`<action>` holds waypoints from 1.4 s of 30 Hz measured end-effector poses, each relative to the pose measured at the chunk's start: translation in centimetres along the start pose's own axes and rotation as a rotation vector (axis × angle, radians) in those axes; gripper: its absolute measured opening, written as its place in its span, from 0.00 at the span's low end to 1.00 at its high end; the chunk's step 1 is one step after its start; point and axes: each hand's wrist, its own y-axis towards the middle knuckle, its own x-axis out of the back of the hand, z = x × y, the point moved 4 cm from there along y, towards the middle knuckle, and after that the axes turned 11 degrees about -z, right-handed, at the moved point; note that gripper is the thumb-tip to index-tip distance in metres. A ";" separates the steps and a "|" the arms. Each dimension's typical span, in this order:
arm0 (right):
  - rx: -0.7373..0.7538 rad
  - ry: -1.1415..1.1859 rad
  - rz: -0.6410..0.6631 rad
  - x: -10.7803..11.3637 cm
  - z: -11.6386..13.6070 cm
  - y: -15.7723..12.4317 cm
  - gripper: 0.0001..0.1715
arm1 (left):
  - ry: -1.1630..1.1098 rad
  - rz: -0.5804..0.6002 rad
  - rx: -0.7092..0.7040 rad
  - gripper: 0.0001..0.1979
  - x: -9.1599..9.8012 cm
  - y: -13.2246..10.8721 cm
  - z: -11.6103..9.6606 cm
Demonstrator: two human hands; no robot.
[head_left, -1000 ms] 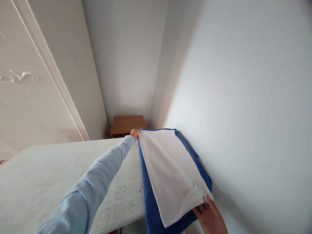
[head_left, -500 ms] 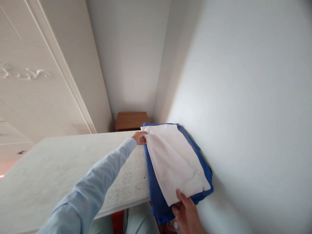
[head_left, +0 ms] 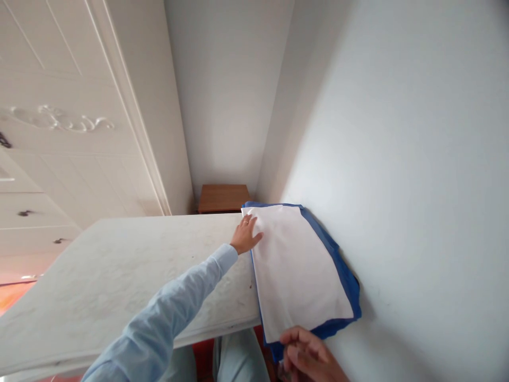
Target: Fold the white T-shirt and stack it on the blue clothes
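Note:
A white piece of cloth point(head_left: 296, 265) lies spread over a stack of blue cloth point(head_left: 350, 297), which shows along its far, right and near edges. My left hand point(head_left: 245, 236) rests palm down on the white cloth's far left corner, fingers spread. Close to the near edge, my right hand point(head_left: 310, 353) is loosely curled, its index fingertip over the white cloth's near left corner. No fold of cloth shows between its finger and thumb. The hand hides part of the near edge.
The pale table point(head_left: 159, 276) extends left from the cloths. A bare wall point(head_left: 417, 185) stands close on the right. At the back is a small brown wooden cabinet point(head_left: 223, 197). A white wardrobe point(head_left: 79, 159) with carved trim rises on the left.
My left hand has gone from gripping the white cloth's far left edge to lying flat on it. The right hand has loosened its pinch on the near edge. The white cloth has shifted left over the blue.

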 end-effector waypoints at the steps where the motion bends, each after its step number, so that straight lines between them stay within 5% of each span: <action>1: 0.063 -0.134 0.062 0.0 2.7 0.1 0.59 | 0.042 0.074 -0.111 0.33 -0.8 -0.5 -0.5; 5: 0.519 -0.469 -0.122 0.2 15.2 5.7 0.50 | 0.128 0.243 -0.291 0.36 -3.6 -3.2 -1.1; 9: 0.880 -0.863 -0.284 -2.4 23.5 18.3 0.35 | 0.099 0.134 -0.320 0.38 -5.1 -4.8 -0.4; 11: 0.881 -1.190 -0.306 -4.0 24.8 25.3 0.36 | 0.053 0.088 -0.329 0.38 -5.4 -5.1 0.0; 13: 0.723 -1.513 -0.287 -4.7 24.6 31.4 0.39 | 0.014 0.069 -0.332 0.39 -5.6 -5.2 0.2; 17: 0.515 -1.770 -0.331 -3.3 22.8 38.3 0.41 | -0.026 0.075 -0.316 0.40 -5.5 -5.4 0.1; 24: 0.799 -1.738 -0.366 0.5 20.4 40.9 0.40 | -0.075 0.158 -0.278 0.38 -4.6 -5.7 -0.6; 33: 0.813 -1.627 -0.357 0.0 20.4 39.8 0.41 | -0.273 0.187 -0.094 0.29 -3.4 -6.7 0.1; 38: 0.829 -1.591 -0.358 0.2 20.3 40.2 0.41 | -0.341 0.108 0.003 0.28 -0.8 -11.9 0.6; 42: 0.897 -1.595 -0.365 0.4 20.4 40.7 0.40 | -0.373 0.105 0.041 0.27 1.9 -20.3 1.7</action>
